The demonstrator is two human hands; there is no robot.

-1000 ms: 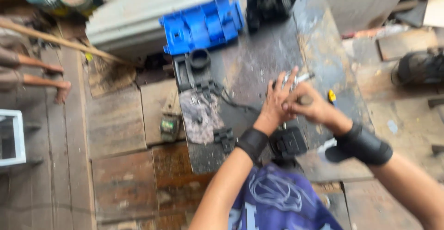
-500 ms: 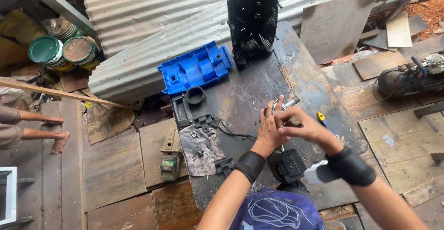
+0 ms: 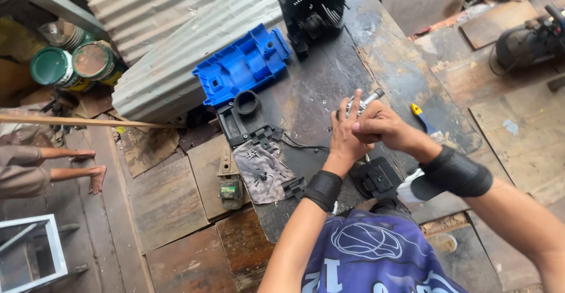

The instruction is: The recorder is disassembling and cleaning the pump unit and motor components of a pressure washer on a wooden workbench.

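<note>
1. A small silvery metal part is held above the dark worktop, between both hands.
2. The left hand is pressed against the part with fingers extended and close together; the right hand is curled, its fingers pinching the part.
3. The part is judged light, rigid and possibly slippery; a grip on its shaft, close to the hands, is advised.
4. Two round green-lidded cans stand at far left; a blue moulded plastic housing lies on the corrugated sheet; a small green-labelled block rests on the floor planks.
</note>
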